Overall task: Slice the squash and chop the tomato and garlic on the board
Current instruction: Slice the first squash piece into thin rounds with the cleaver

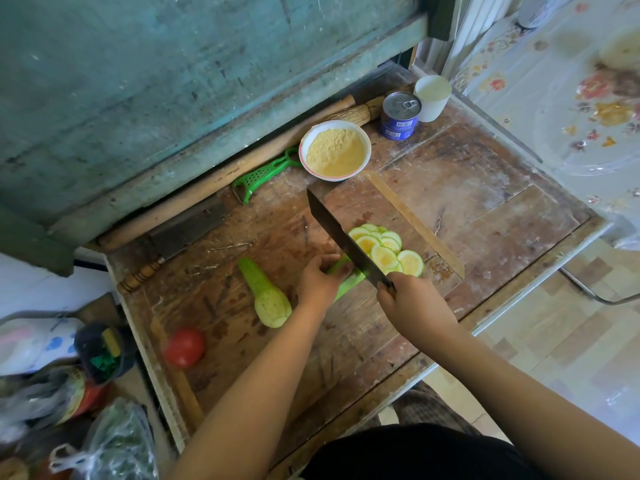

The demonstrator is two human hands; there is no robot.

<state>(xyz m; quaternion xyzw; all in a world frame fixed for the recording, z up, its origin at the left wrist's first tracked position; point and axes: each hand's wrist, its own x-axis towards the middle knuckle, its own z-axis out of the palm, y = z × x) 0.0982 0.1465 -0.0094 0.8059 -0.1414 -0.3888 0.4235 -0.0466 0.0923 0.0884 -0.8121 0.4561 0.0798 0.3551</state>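
My left hand holds down a pale green squash on the worn wooden board. My right hand grips the handle of a dark cleaver, whose blade rests across the squash. Several round slices with yellow centres lie fanned out to the right of the blade. A second peeled squash lies loose to the left of my left hand. A red tomato sits near the board's left edge. No garlic is visible.
A white bowl of yellow meal, a green peeler, a blue tin and a white cup stand at the back. A serrated knife and a rolling pin lie along the back left. Bags and jars crowd the lower left.
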